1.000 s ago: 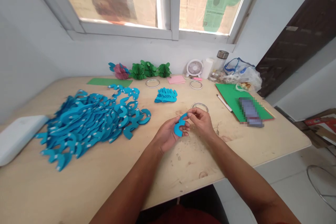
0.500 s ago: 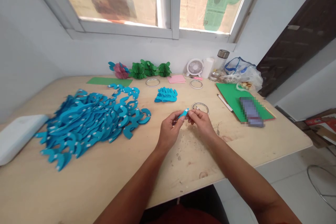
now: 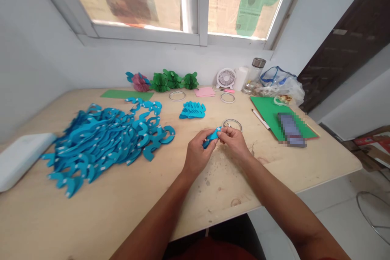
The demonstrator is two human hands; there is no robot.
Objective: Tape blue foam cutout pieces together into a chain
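Observation:
Between my two hands is a blue paper piece (image 3: 212, 136) with a white patch at its upper right end. My left hand (image 3: 197, 151) is closed on its lower left part, thumb on top. The fingertips of my right hand (image 3: 233, 140) pinch the end by the white patch. To the left lies a big heap of blue curved paper pieces (image 3: 112, 138), many with small white patches. Just beyond my hands sits a small blue folded paper stack (image 3: 192, 110). A roll of tape (image 3: 232, 124) lies flat behind my right hand, partly hidden by it.
Two more tape rolls, one left (image 3: 177, 96) and one right (image 3: 227, 98), lie further back. Paper flowers (image 3: 172, 80), a small fan (image 3: 226, 78) and a bottle (image 3: 256, 73) line the wall. On the right are a pen (image 3: 261, 119), green sheets (image 3: 268, 109) and a blurred phone (image 3: 291, 129).
The blue paper piece has turned a little between my hands and shows more of its length. My right fingers have shifted slightly along its end. Everything else looks unmoved.

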